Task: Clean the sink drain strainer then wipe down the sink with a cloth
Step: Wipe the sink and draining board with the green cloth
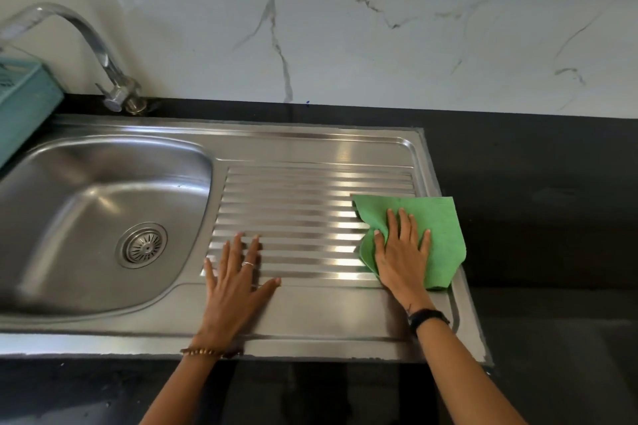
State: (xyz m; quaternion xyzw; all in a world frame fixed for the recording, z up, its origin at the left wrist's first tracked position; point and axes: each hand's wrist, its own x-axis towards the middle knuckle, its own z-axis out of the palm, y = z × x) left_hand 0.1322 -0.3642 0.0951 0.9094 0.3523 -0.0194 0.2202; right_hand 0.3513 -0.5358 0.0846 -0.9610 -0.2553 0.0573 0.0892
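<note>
1. Head view: a green cloth (435, 235) is spread on the right end of the ridged drainboard (303, 217), overlapping its right rim.
2. The cloth is pressed flat under the right hand (402, 252), fingers spread, grip apart.
3. The left hand (238, 281) is laid flat on the drainboard's front left, grip apart, empty.
4. The drain strainer (143, 245) is seated in the sink (86, 190) basin.
5. A tap (103, 59) is mounted behind on the dark desk (552, 217).

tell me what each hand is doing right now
Left hand: open, flat on the drainboard, holding nothing.
Right hand: open, pressing flat on the green cloth.
</note>
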